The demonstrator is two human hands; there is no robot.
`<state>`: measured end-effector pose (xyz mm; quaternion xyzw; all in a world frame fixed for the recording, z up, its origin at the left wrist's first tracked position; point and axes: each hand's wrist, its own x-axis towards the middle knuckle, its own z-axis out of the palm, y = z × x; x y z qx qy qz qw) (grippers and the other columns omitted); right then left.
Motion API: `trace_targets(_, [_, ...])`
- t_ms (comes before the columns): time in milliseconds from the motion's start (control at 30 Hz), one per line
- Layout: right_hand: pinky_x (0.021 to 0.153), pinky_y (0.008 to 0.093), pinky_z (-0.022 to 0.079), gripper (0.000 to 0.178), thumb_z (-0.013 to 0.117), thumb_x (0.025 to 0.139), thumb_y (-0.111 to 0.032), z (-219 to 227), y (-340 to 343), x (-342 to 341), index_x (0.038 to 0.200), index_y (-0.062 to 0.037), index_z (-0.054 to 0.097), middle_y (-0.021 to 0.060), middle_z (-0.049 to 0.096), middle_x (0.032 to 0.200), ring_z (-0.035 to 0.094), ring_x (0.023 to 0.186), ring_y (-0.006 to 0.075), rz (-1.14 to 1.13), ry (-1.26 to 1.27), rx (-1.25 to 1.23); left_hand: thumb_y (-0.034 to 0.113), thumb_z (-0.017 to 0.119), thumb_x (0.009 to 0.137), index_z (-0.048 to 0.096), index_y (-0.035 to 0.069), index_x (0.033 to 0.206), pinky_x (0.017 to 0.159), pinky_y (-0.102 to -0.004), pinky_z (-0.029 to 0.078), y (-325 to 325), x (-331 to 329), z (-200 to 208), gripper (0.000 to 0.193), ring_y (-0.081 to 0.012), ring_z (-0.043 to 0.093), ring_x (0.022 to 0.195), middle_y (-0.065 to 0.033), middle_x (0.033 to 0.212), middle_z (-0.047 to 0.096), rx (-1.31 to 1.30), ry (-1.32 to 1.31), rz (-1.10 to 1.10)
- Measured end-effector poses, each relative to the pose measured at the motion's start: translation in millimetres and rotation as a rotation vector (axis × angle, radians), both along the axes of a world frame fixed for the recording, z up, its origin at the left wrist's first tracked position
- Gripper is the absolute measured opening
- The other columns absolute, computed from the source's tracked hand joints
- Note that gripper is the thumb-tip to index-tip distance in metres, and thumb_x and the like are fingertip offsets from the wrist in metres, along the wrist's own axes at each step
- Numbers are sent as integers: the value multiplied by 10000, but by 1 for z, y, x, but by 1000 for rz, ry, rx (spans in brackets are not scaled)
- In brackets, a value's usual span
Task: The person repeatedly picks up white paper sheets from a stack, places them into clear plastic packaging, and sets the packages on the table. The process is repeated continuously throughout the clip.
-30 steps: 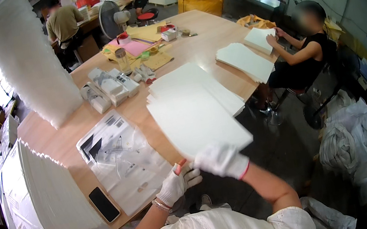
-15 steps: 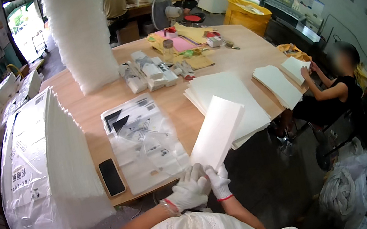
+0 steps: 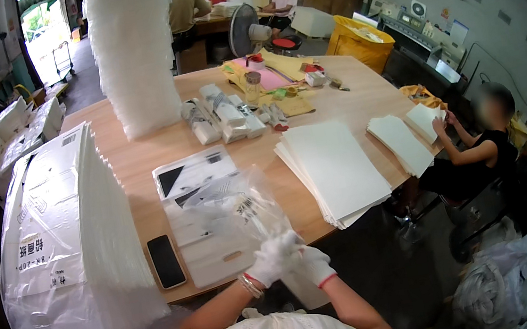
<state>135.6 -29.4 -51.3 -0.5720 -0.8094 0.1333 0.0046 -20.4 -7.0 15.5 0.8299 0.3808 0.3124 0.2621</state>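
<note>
My left hand (image 3: 273, 260), in a white glove with a red cuff, is closed at the near end of a clear plastic bag (image 3: 246, 206). The bag is partly raised above a pile of flat printed bags (image 3: 202, 235). Beside it my right hand (image 3: 314, 265), gloved alike, is closed on a white stack of paper (image 3: 305, 289), which hangs down past the table edge toward my body. The hands touch or overlap, and motion blurs the fingertips. A larger pile of white sheets (image 3: 335, 169) lies to the right of my hands.
A black phone (image 3: 166, 261) lies left of the printed bags. Farther left stands a wrapped paper stack (image 3: 54, 236); a tall white stack (image 3: 136, 60) rises behind. Wrapped packs (image 3: 222, 112) lie mid-table. At right a co-worker (image 3: 485, 143) handles sheets.
The white paper stack has swung from above the table down toward my body. The clear bag's near end has come up to my left hand. The view has shifted slightly.
</note>
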Motion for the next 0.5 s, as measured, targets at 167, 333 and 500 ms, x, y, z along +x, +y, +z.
trace_targets(167, [808, 440, 465, 517, 584, 810, -368, -13, 47, -6, 1236, -104, 455, 154, 534, 1169, 546, 1037, 353, -600, 407, 102, 54, 597, 684, 548, 35, 947, 706, -419, 476, 31, -33, -75, 267, -302, 562, 847, -112, 841, 591, -84, -237, 175])
trace_targets(333, [868, 463, 426, 507, 448, 886, -384, -56, 113, -16, 1315, -127, 363, 207, 534, 1175, 522, 1074, 373, -493, 264, 66, 111, 588, 731, 514, 43, 1138, 829, -410, 441, 32, -78, -147, 419, -280, 554, 908, -98, 860, 581, 364, 238, 49])
trace_targets(500, [860, 495, 416, 448, 350, 910, -350, -13, 133, -17, 1284, -106, 386, 238, 564, 1123, 545, 1030, 393, -406, 129, -90, 174, 550, 804, 481, 64, 1194, 826, -387, 429, 46, -100, -134, 412, -239, 535, 936, -97, 929, 558, 493, 377, 557])
